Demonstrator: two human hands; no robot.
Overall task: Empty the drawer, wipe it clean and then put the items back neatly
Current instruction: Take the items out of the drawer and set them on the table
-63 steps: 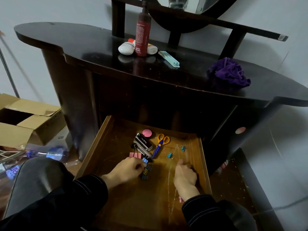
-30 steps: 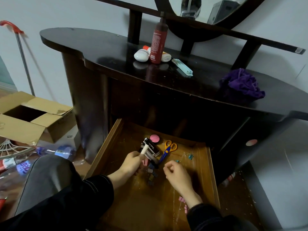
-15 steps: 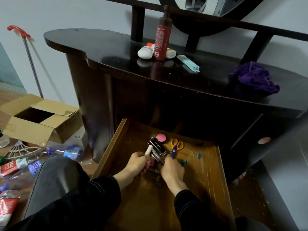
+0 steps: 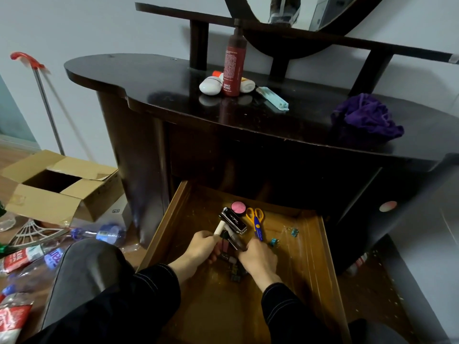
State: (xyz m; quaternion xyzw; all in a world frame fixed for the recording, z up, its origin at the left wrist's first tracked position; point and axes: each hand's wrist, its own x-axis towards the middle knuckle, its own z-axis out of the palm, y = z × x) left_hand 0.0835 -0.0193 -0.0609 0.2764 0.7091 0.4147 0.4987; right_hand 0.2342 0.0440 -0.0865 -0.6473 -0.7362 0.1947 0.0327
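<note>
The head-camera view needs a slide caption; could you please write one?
Emptying the drawer: left hand grips a white-handled item, right hand reaches into clutter beside the scissors.

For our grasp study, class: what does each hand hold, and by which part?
Left hand grips a cream stick by its lower end. Right hand curls over the clips; its hold cannot be told.

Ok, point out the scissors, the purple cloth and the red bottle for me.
scissors (image 4: 257,225): head view, on the blue part just below the yellow handles.
purple cloth (image 4: 365,117): head view, on the middle of the bunched folds.
red bottle (image 4: 233,68): head view, on the body, above the white lettering.
</note>
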